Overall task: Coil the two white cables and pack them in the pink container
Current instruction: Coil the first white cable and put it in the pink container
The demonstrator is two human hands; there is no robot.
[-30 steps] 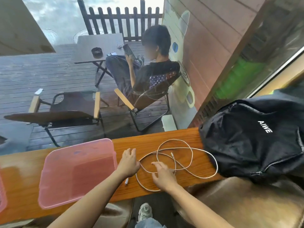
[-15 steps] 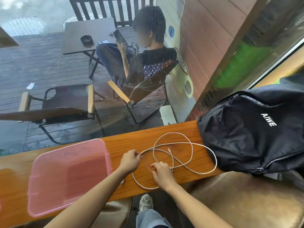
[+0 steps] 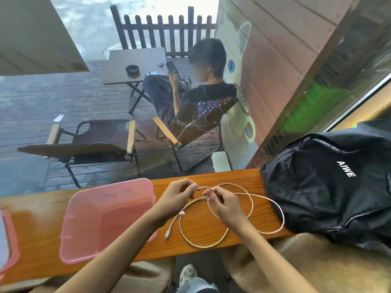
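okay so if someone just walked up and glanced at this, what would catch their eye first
Probably the two hands, left hand and right hand, pinching a loose white cable above the middle of the orange wooden counter. Next, the open pink container to their left and the black backpack slumped at the counter's right end.

white letters "aiwe" stand on the black backpack point(image 3: 330, 182); no other text can be read.

The black backpack point(image 3: 330, 187) runs off the right edge and covers the end of the wooden counter point(image 3: 211, 176). Under the right hand point(image 3: 224, 205), part of the white cable point(image 3: 203, 244) disappears. A second pink container point(image 3: 8, 246) is cut by the left edge.
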